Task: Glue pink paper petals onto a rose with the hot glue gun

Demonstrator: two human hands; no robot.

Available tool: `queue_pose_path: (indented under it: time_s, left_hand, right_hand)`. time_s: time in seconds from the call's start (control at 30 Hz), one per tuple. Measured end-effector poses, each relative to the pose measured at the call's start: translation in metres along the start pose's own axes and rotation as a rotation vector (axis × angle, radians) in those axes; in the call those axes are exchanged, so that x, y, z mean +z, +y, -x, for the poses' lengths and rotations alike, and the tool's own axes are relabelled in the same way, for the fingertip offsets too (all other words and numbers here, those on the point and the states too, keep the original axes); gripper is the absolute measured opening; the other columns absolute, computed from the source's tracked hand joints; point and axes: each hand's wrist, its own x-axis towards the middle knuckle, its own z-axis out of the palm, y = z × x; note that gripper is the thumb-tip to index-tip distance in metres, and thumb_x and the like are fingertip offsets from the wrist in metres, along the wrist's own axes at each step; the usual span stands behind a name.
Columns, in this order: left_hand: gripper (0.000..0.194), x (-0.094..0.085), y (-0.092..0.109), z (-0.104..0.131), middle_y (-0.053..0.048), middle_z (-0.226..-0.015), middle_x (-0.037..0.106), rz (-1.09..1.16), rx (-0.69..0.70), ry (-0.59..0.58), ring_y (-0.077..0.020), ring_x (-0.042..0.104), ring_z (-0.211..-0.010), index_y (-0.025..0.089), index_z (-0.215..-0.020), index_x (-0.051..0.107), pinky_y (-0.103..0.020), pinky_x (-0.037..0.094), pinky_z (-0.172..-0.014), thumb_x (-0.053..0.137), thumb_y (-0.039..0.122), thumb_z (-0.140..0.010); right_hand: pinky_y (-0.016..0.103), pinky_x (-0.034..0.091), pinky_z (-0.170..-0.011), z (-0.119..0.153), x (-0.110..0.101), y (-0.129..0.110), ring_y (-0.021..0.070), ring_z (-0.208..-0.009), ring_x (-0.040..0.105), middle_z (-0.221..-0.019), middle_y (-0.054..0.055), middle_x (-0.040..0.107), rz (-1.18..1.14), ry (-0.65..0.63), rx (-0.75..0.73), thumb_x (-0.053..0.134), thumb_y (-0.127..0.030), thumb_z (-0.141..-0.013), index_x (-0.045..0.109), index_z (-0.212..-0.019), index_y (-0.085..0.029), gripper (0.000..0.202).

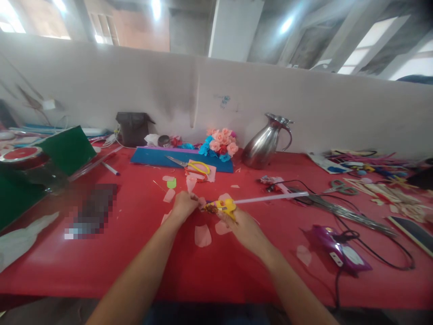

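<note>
My right hand (pixel 244 226) is wrapped round a yellow hot glue gun (pixel 228 206). A long translucent glue stick (pixel 270 198) juts out of its back to the right. The gun's nozzle points left, close to the fingers of my left hand (pixel 183 206). Those fingers pinch a small pink paper petal (pixel 202 201); whether the nozzle touches it I cannot tell. Several loose pink petals lie about my hands, one of them a larger petal (pixel 203 236) just in front. Beyond my left hand are a pink paper cone (pixel 191 183) and a green paper piece (pixel 172 183).
Yellow-handled scissors (pixel 199 168) rest on a blue board (pixel 152 158) at the back. Behind them stands a bunch of paper flowers (pixel 221 143), with a steel jug (pixel 265 143) to its right. A purple power strip (pixel 340 250) with black cables lies at right.
</note>
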Motion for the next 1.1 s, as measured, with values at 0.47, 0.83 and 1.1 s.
queue_pose_path:
  time_s: [0.47, 0.83, 1.1]
  left_hand:
    - [0.013, -0.002, 0.002, 0.004, -0.003, -0.059, 0.067, 0.009, 0.051, -0.057, -0.0126, 0.057, -0.058, 0.015, -0.062, 0.071, -0.02, 0.035, -0.049, 0.058, 0.012, -0.06]
    - [0.011, -0.001, 0.0, 0.002, -0.003, -0.061, 0.067, -0.01, 0.038, -0.04, -0.0133, 0.059, -0.061, 0.015, -0.063, 0.071, -0.02, 0.038, -0.051, 0.06, 0.013, -0.06]
    - [0.01, -0.002, 0.002, 0.003, -0.004, -0.066, 0.069, -0.048, 0.018, -0.047, -0.0136, 0.06, -0.064, 0.016, -0.065, 0.071, -0.02, 0.04, -0.053, 0.061, 0.015, -0.062]
  right_hand:
    - [0.023, 0.031, -0.051, -0.002, -0.001, 0.004, 0.0188, -0.064, 0.057, -0.073, 0.007, 0.065, 0.018, 0.023, 0.012, 0.034, -0.055, -0.085, 0.061, -0.092, -0.016, 0.048]
    - [0.024, 0.037, -0.057, -0.001, -0.006, 0.003, 0.0223, -0.07, 0.061, -0.078, 0.01, 0.068, 0.033, 0.023, 0.018, 0.038, -0.053, -0.086, 0.062, -0.098, -0.016, 0.045]
    - [0.027, 0.04, -0.066, 0.007, -0.008, -0.005, 0.0251, -0.083, 0.063, -0.087, 0.011, 0.069, 0.185, 0.055, -0.067, 0.041, -0.049, -0.087, 0.063, -0.101, -0.021, 0.039]
